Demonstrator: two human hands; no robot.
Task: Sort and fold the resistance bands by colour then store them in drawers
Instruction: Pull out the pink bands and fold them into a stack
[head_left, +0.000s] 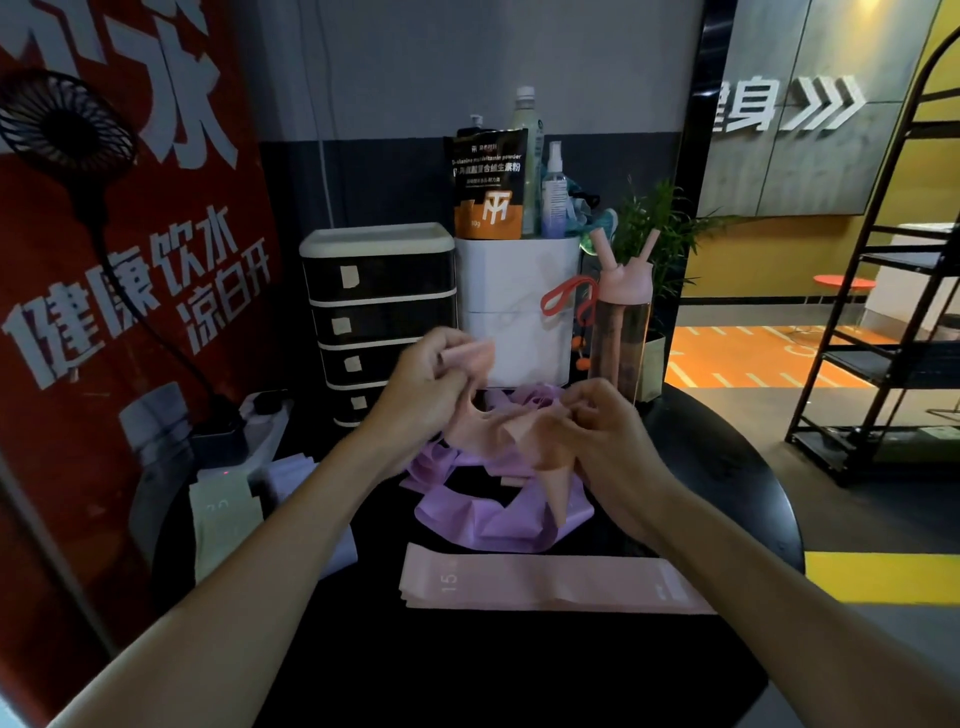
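Pink stack is flat, our hands grip a peach band, purple pile and drawers still wait.

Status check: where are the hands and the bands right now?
Both hands, left and right, gripping a peach band above the table. Purple bands heaped beneath, pink band flat in front. Drawers shut, nothing blocking.
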